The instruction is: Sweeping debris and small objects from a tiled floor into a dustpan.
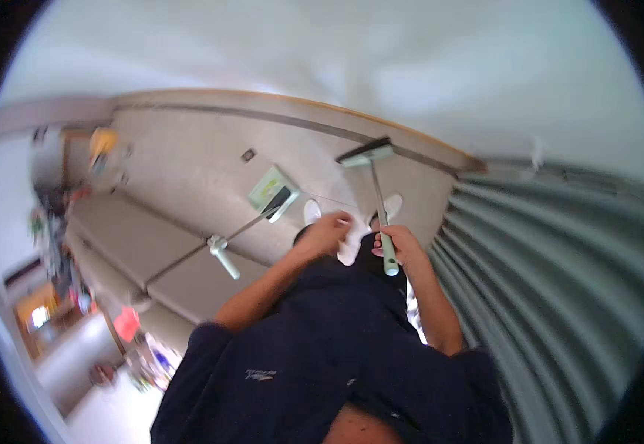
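A broom (376, 186) with a pale green handle, metal pole and dark bristles is in my right hand (402, 243), which grips the handle near its end. The broom head is out over the floor, bristles towards the wall. My left hand (333, 230) is in front of my body with a white cloth or tissue (349, 251) at its fingers; blur hides how firmly it is held. To the left, a light green long-handled dustpan (272, 186) rests on the floor, its pole and grip leaning towards the sofa.
A grey sofa (133, 238) lies along the left side. Pleated grey-green curtains (521, 266) hang at the right. The wall's base (277, 105) runs across ahead. A small dark square (248, 155) is on the tiled floor (188, 150). My white shoes stand between dustpan and broom.
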`<state>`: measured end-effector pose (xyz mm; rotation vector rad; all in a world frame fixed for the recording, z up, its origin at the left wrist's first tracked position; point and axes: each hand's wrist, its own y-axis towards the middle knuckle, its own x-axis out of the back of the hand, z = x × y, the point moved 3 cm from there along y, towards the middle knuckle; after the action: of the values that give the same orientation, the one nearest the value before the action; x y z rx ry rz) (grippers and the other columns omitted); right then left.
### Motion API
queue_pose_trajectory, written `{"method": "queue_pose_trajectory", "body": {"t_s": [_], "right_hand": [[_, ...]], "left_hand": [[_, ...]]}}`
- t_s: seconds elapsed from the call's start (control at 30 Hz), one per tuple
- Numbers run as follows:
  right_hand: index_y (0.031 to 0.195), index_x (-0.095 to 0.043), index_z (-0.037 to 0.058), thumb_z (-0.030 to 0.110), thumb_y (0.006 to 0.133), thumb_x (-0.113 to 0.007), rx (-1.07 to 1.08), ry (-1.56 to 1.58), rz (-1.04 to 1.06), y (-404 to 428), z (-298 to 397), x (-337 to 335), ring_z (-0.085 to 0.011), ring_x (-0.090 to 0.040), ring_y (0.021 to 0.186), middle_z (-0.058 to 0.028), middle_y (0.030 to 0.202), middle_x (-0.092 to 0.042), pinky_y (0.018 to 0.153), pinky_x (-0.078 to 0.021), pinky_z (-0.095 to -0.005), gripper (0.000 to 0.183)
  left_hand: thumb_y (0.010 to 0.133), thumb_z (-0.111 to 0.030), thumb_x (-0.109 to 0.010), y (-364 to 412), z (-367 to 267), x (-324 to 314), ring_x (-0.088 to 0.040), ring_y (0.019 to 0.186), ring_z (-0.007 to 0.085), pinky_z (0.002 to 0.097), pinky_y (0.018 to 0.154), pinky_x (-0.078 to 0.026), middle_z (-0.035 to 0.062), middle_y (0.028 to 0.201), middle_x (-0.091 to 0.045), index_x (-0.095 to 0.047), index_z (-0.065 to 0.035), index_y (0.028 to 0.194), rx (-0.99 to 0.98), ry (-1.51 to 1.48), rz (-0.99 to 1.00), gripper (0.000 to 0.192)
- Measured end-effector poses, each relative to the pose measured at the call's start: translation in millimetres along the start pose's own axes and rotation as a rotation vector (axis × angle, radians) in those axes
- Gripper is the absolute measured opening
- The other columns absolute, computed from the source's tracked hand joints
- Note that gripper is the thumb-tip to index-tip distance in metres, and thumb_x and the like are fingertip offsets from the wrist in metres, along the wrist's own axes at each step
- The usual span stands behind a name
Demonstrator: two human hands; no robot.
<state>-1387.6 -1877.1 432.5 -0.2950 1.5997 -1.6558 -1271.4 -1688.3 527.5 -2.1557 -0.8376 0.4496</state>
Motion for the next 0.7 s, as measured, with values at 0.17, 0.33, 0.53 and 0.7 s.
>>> {"method": "queue_pose_trajectory", "body": {"t_s": [0.17, 0.33, 0.53, 0.7], "right_hand": [[0.119, -0.053, 0.0018, 0.017, 0.088, -0.05, 0.138, -0.969, -0.468, -35, -94, 48, -0.023, -0.063, 0.06, -0.0158, 0.079, -0.062, 0.051, -0.0539, -0.0394, 0.034], [0.137, -0.046, 0.0115, 0.023, 0.088, -0.053, 0.242, -0.753, -0.659, -95, -190, 41, -0.0187, -0.056, 0.047, -0.0097, 0.063, -0.057, 0.042, -0.0502, -0.0355, 0.052], [0.139, -0.045, 0.0103, 0.026, 0.092, -0.049, 0.209, -0.268, -0.608, -115, -247, 38, -0.013, -0.051, 0.044, -0.0034, 0.057, -0.05, 0.038, -0.0442, -0.0315, 0.05], [0.118, -0.055, 0.0024, 0.02, 0.094, -0.043, 0.275, -0.325, -0.793, -71, -309, 74, -0.0246, -0.058, 0.043, -0.0153, 0.057, -0.056, 0.039, -0.0481, -0.0389, 0.032]], "left_hand": [[0.085, -0.019, -0.064, -57, 88, 189, -0.065, 0.091, 0.0287, 0.0395, 0.079, -0.05, 0.0175, 0.103, -0.065, -0.06, -0.0019, 0.116, -0.158, 0.482, -0.704, 0.036], [0.08, -0.043, -0.068, -100, 192, 301, -0.05, 0.117, 0.0404, 0.0443, 0.1, -0.039, 0.0283, 0.128, -0.05, -0.044, -0.0019, 0.136, 0.125, 0.909, -0.874, 0.073], [0.084, -0.05, -0.064, -61, 285, 304, -0.049, 0.119, 0.0396, 0.0479, 0.099, -0.039, 0.0271, 0.131, -0.047, -0.042, -0.0016, 0.137, 0.391, -0.061, -0.603, 0.075], [0.092, -0.037, -0.056, -67, 295, 266, -0.059, 0.091, 0.0328, 0.0491, 0.08, -0.049, 0.0161, 0.1, -0.056, -0.05, -0.0034, 0.111, 0.412, -0.618, -0.542, 0.039]]}}
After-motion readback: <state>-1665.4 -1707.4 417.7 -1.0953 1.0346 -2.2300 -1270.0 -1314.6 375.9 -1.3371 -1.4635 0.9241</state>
